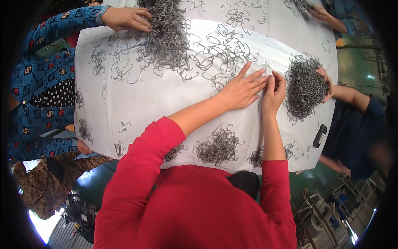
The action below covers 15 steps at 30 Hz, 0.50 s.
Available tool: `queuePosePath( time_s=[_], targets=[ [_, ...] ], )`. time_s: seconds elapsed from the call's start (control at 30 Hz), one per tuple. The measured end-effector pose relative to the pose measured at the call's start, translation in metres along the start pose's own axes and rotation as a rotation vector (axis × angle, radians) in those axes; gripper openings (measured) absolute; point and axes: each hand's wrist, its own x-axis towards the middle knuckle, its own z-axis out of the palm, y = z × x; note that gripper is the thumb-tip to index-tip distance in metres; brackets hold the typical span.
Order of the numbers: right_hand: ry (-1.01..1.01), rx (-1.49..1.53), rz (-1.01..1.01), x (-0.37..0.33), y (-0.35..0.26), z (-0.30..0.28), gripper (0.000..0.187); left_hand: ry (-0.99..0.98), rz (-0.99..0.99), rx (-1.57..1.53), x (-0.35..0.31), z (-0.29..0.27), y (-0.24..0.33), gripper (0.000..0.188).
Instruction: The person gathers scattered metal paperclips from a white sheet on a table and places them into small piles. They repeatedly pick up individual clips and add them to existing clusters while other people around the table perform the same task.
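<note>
My left hand [242, 90] lies over the white table [166, 99] with its fingers stretched and spread, their tips beside my right hand. My right hand [274, 93] is raised with thumb and forefinger brought together; what they pinch, if anything, is too small to make out. Just beyond my left fingers, loose curved grey wire hooks [232, 47] are scattered. To the right of my right hand rises a dense heap of the same hooks [306, 89]. Closer to my body sits a smaller pile of hooks [218, 146].
A large hook heap [168, 37] stands at the far left, where a co-worker's hand [128, 18] touches it. Another person's hand [326, 83] rests on the right heap. A third hand [318, 13] works at the far right corner. A black device [320, 136] lies by the right edge.
</note>
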Motion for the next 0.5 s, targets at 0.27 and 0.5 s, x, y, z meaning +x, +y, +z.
queuePosePath(
  time_s=[0.27, 0.5],
  targets=[
    [0.106, 0.031, 0.028, -0.001, 0.001, 0.003, 0.019, -0.089, -0.213, 0.111, 0.018, 0.008, -0.029, 0.054],
    [0.093, -0.016, 0.025, 0.0, -0.004, 0.006, 0.016, -0.287, -0.575, 0.454, -0.008, -0.031, -0.133, 0.051]
  ],
)
